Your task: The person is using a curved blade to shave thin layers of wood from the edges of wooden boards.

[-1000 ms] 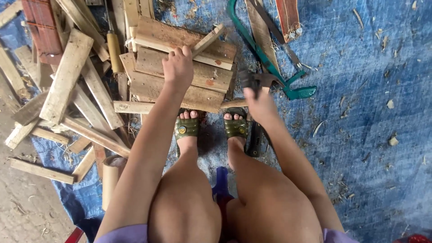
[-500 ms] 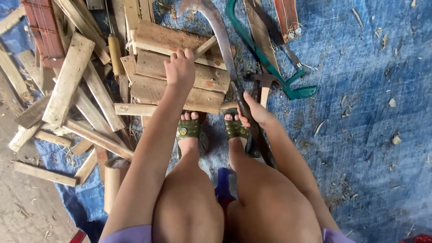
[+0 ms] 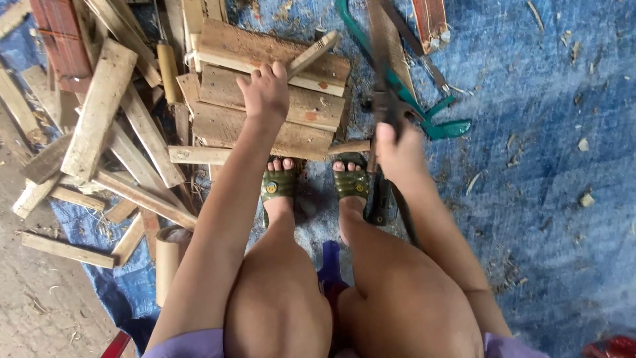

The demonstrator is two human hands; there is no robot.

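The left hand (image 3: 265, 93) is pressing down on a stack of wooden planks (image 3: 265, 116), its fingers closed over the top edge beside a thin wood stick (image 3: 313, 54) that is leaning across the stack. The stack is lying on a blue tarp (image 3: 543, 199) just in front of the feet in green sandals (image 3: 278, 184). The right hand (image 3: 397, 149) is gripping the handle of a blurred blade tool (image 3: 383, 73), fingers wrapped tight, raised just right of the stack. A green-framed saw (image 3: 434, 116) is lying behind it. Loose wood offcuts (image 3: 99, 119) are lying piled to the left.
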